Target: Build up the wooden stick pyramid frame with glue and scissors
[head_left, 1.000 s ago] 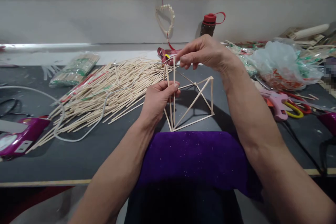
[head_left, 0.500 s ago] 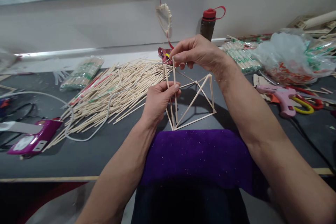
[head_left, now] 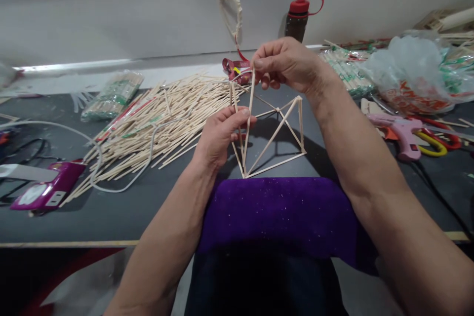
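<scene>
Stick (head_left: 252,91), newly slanted, between fingers (head_left: 241,115)

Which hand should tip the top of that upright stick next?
Probably the right hand: it pinches the stick near the top. The left hand holds it lower down, so that one looks better for steadying.

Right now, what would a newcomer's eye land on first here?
Likely the centre first: the right hand pinches the top of a near-upright stick, the left hand grips it lower, at the left of an open wooden frame. Next, the big loose pile of sticks further left, then the purple cloth in front of the frame.
</scene>
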Available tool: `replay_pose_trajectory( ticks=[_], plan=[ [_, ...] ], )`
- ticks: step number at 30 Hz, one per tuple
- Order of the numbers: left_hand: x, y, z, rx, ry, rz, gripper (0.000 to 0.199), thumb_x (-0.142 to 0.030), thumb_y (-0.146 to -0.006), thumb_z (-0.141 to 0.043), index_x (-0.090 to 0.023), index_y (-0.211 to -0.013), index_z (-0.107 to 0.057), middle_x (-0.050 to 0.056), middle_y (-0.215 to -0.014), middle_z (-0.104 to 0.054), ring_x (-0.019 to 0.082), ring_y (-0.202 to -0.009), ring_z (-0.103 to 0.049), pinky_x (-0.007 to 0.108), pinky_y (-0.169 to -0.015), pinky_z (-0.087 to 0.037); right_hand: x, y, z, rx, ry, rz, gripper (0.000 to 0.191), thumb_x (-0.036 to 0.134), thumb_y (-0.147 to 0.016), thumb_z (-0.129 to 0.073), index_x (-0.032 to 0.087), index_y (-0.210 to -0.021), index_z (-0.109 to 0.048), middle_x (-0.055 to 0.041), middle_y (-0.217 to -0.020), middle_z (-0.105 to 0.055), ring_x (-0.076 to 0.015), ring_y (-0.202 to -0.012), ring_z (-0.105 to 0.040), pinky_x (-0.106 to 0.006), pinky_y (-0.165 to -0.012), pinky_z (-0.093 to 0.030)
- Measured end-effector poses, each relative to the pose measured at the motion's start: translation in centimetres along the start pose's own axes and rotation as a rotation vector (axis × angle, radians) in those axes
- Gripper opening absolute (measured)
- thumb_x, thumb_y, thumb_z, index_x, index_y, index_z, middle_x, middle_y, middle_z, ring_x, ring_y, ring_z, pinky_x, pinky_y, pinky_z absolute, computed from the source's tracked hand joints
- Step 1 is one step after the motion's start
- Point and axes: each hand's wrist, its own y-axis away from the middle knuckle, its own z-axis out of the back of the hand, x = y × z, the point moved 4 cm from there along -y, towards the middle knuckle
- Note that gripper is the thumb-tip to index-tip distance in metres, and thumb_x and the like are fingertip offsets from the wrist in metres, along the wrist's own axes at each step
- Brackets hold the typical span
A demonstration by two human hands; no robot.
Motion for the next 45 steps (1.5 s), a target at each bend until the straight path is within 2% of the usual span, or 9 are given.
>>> replay_pose_trajectory(
  ticks=[4, 10, 14, 21, 29, 37, 41, 45],
  plan=[
    [0.2, -0.1, 0.2, 0.008, -0.064, 0.02, 0.031, -0.041, -0.069, -0.084, -0.017, -0.087, -0.074, 0.007, -0.083, -0.076, 0.015, -0.074, -0.067, 0.022, -0.057, -0.047, 0.0, -0.2, -0.1, 0.018, -0.009, -0.023, 0.018, 0.009, -0.089, -0.058, 0.014, -0.072, -0.06, -0.0044, -0.066, -0.068, -0.0075, -0.048, -0.058, -0.015, -0.036, -0.03],
    [0.6, -0.3, 0.6, 0.117, -0.093, 0.098, 0.031, -0.035, -0.066, -0.087, -0.015, -0.087, -0.076, 0.007, -0.08, -0.077, 0.015, -0.071, -0.068, 0.021, -0.055, -0.043, -0.8, -0.6, -0.7, 0.123, 0.056, -0.091, 0.017, 0.011, -0.089, -0.063, 0.013, -0.072, -0.063, -0.0049, -0.068, -0.069, -0.0083, -0.051, -0.059, -0.016, -0.037, -0.033],
    [1.0, -0.6, 0.6, 0.165, -0.093, 0.15, 0.028, -0.033, -0.066, -0.087, -0.016, -0.085, -0.076, 0.007, -0.079, -0.076, 0.014, -0.071, -0.068, 0.021, -0.058, -0.045, -1.2, -0.5, -0.9, 0.132, 0.087, -0.135, 0.015, 0.013, -0.088, -0.069, 0.014, -0.074, -0.065, -0.0042, -0.069, -0.07, -0.0085, -0.052, -0.06, -0.017, -0.038, -0.034],
    [1.1, -0.8, 0.9, 0.137, -0.122, 0.147, 0.026, -0.032, -0.067, -0.086, -0.016, -0.085, -0.074, 0.005, -0.073, -0.075, 0.014, -0.067, -0.067, 0.022, -0.056, -0.042, -1.3, -0.2, -0.5, 0.109, 0.092, -0.142, 0.016, 0.018, -0.085, -0.076, 0.014, -0.074, -0.065, -0.0032, -0.069, -0.071, -0.0069, -0.051, -0.059, -0.016, -0.038, -0.035],
    [0.5, -0.4, 0.7, 0.064, -0.105, 0.08, 0.022, -0.03, -0.066, -0.083, -0.017, -0.078, -0.07, 0.005, -0.071, -0.073, 0.016, -0.066, -0.067, 0.024, -0.055, -0.042, -0.5, 0.1, -0.8, 0.089, 0.07, -0.049, 0.018, 0.019, -0.081, -0.081, 0.014, -0.072, -0.065, -0.0009, -0.063, -0.068, -0.0066, -0.049, -0.056, -0.018, -0.04, -0.037],
    [0.4, -0.7, 1.2, 0.051, -0.188, 0.024, 0.019, -0.033, -0.065, -0.083, -0.018, -0.073, -0.074, 0.003, -0.069, -0.069, 0.011, -0.057, -0.054, 0.023, -0.049, -0.031, -0.7, -0.1, -0.9, 0.031, 0.086, 0.042, 0.011, 0.019, -0.078, -0.081, 0.014, -0.077, -0.071, -0.0007, -0.066, -0.068, -0.0063, -0.051, -0.055, -0.019, -0.042, -0.039],
    [0.4, -0.8, 1.5, 0.063, -0.173, 0.037, 0.02, -0.033, -0.064, -0.085, -0.018, -0.075, -0.076, 0.002, -0.07, -0.069, 0.011, -0.059, -0.055, 0.023, -0.051, -0.034, -0.7, -0.1, -0.9, 0.002, 0.095, 0.063, 0.007, 0.019, -0.079, -0.079, 0.015, -0.082, -0.074, -0.0001, -0.069, -0.069, -0.006, -0.054, -0.054, -0.018, -0.043, -0.036],
    [0.3, -0.8, 1.6, 0.049, -0.172, 0.038, 0.019, -0.033, -0.064, -0.086, -0.018, -0.072, -0.075, 0.002, -0.069, -0.069, 0.011, -0.06, -0.056, 0.023, -0.052, -0.035, -1.2, -0.5, -1.0, 0.046, 0.117, 0.075, 0.006, 0.014, -0.076, -0.078, 0.016, -0.082, -0.075, 0.0016, -0.07, -0.068, -0.0065, -0.061, -0.057, -0.016, -0.047, -0.037]
  ],
)
